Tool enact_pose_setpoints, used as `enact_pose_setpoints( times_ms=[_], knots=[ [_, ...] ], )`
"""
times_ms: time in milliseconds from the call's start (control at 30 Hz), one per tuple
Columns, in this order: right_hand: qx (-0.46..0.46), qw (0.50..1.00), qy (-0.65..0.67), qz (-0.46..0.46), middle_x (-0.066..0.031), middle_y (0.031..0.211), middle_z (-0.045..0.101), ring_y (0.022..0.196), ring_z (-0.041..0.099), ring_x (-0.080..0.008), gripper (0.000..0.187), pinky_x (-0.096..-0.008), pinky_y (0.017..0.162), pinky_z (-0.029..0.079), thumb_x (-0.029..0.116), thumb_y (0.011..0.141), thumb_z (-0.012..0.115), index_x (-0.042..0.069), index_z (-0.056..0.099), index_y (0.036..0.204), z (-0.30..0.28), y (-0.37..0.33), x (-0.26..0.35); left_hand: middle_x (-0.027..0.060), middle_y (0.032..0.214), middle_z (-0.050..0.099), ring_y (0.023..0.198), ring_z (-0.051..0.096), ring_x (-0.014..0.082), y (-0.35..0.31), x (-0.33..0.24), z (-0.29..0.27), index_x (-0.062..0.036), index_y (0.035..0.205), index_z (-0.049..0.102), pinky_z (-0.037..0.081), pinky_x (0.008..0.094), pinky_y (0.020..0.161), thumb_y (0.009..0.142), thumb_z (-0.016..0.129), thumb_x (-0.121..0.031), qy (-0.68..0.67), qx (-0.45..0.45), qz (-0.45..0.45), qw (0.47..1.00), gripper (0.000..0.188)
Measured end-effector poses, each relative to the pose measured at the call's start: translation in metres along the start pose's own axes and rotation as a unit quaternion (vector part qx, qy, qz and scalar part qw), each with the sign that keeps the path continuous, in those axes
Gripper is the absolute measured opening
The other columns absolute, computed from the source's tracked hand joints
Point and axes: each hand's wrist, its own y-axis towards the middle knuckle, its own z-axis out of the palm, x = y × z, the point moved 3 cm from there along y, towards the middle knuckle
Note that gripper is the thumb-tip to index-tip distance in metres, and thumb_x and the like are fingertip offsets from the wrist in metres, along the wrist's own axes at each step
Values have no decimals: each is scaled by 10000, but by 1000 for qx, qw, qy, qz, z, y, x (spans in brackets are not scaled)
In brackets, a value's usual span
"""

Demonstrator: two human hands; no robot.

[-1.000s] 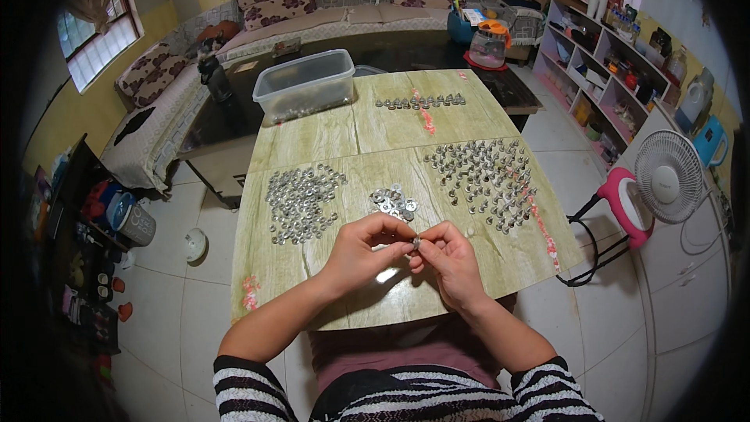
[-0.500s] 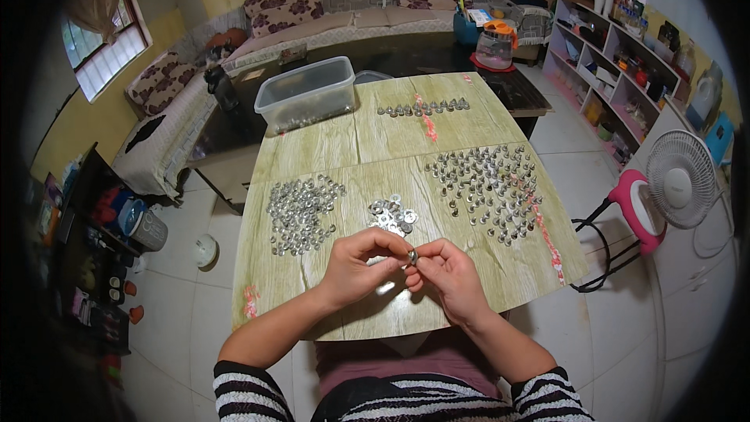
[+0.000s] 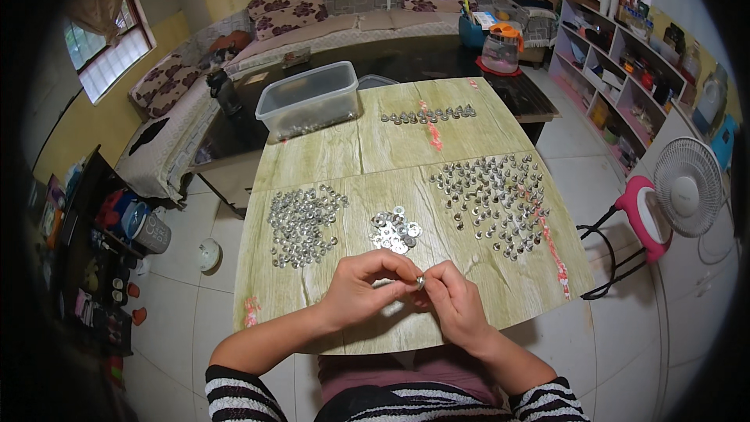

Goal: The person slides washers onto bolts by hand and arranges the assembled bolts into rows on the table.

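My left hand [image 3: 366,289] and my right hand [image 3: 459,306] meet over the near middle of the table. Their fingertips pinch a small shiny metal fastener [image 3: 420,283] from both sides; its exact shape is mostly hidden by the fingers. Just beyond my hands lies a loose heap of flat round washers [image 3: 394,230]. A wide spread of small metal nuts [image 3: 303,223] covers the table left of it. To the right, many bolts [image 3: 492,203] stand on their heads, tips up. Farther back, a row of similar upright metal pieces [image 3: 430,115] runs across the table.
A translucent plastic tub [image 3: 308,101] with metal parts in it stands at the table's far left. The wood-patterned table [image 3: 375,160] has red-patterned tape strips. A dark low table [image 3: 406,55] with a water jug [image 3: 500,53] lies beyond; a white fan [image 3: 686,187] stands right.
Both hands stay pinched together on the fastener, with slight finger movement turning it. The whole view has shifted a little, and the table appears slightly lower in the picture.
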Motion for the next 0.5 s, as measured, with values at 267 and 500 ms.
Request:
enact_pose_setpoints(
  times_ms=[267,500],
  knots=[
    [2,997,75,2,-40,615,535,542,520,-84,226,-203,501,421,192,883,403,2,490,797,4,-1,3,97,854,571,786,564,141,1,1,0,41,832,544,477,249,704,732,562,58,-38,-10,-4,999,103],
    [10,998,58,31,-32,587,522,486,477,-62,312,-179,444,382,261,886,394,7,498,738,-3,-3,6,107,854,567,793,560,148,0,-5,3,30,808,549,467,244,695,718,571,68,-5,28,17,999,101]
  ],
)
